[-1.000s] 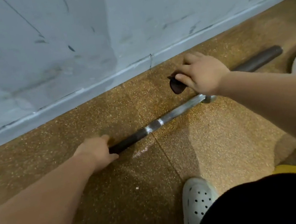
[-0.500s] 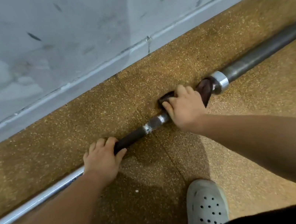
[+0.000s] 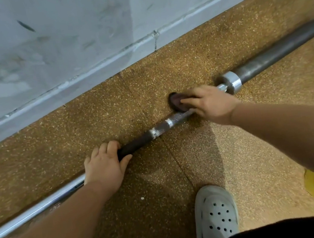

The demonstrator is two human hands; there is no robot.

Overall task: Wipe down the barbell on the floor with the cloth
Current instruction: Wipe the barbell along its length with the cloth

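Head view, left to right. Barbell (image 3: 160,129) lies on speckled floor (image 3: 240,157), near wall skirting (image 3: 84,79), long axis running lower-left to upper-right. Left hand (image 3: 103,164) clamped around dark knurled shaft, pinning it. Right hand (image 3: 209,102) further up bar, just short of collar (image 3: 232,84), fingers closed over dark cloth (image 3: 176,100) pressed on shaft. Bare stretch between hands: chrome bands, dark knurl. Sleeve (image 3: 281,51) beyond collar dull grey, nearer right hand.

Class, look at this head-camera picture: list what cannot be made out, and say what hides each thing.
- Long steel barbell: both ends cut off by the frame edges.
- Dark crumpled cloth: mostly covered by the right hand; its size is unknown.
- Bar under the left hand: hidden by the fingers.
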